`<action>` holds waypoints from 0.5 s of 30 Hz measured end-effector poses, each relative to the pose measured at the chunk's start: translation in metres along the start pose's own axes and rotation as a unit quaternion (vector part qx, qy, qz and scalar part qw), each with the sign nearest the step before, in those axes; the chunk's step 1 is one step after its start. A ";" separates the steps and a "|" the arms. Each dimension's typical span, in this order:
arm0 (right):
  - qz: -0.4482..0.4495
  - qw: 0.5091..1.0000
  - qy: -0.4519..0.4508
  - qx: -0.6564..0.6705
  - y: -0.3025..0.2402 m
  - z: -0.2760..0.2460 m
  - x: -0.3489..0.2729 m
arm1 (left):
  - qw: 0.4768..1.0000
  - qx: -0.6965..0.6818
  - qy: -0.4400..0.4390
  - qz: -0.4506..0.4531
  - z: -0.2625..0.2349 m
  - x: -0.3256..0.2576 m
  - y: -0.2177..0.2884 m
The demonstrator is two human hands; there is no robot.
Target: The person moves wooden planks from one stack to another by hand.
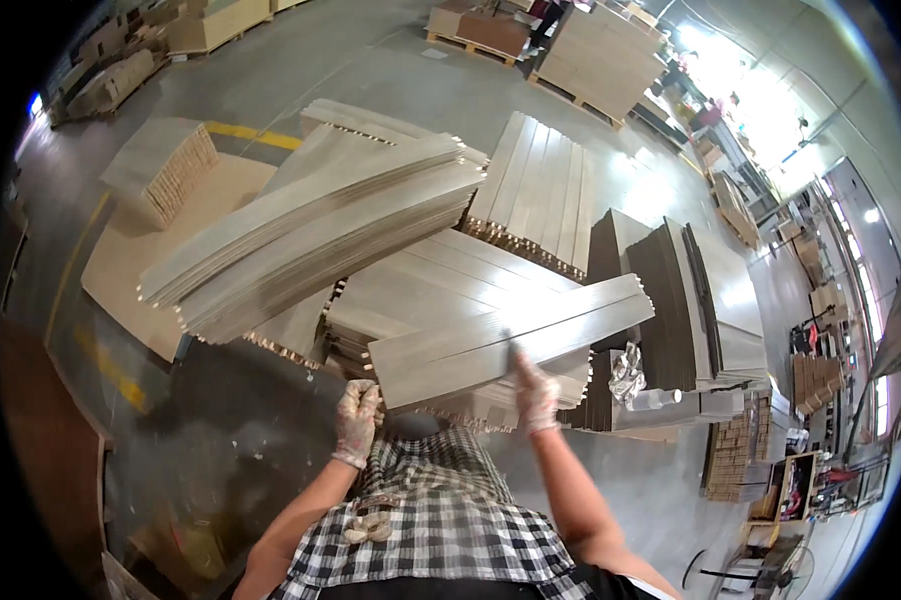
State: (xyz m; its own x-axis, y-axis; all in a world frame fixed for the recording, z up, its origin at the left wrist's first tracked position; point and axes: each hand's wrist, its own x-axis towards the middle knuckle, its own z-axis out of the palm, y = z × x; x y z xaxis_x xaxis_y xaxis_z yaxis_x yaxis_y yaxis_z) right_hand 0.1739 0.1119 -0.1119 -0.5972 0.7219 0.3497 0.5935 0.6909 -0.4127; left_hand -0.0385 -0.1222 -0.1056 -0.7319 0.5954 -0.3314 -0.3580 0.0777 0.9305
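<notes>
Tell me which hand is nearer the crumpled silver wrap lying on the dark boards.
Right. The right hand rests on the pale plank bundle just left of the crumpled silver wrap; the left hand is at the bundle's far left end.

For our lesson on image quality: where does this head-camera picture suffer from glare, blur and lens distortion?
Head view: daylight blows out the upper right by the windows; the right hand is slightly motion-blurred on the top plank; the plank stacks bow toward the dark round rim.
</notes>
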 end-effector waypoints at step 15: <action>0.056 0.991 0.013 0.119 0.129 -0.050 0.029 | 0.783 0.404 -0.123 0.457 0.194 0.013 0.043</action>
State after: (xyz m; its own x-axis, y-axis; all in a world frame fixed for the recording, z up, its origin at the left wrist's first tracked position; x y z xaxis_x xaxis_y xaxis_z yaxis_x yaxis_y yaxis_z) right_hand 0.2605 0.2240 -0.1131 -0.5182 0.7970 0.3103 0.5096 0.5791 -0.6363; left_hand 0.0495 0.0441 -0.0394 -0.2992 0.8258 0.4781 0.8068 -0.0486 0.5889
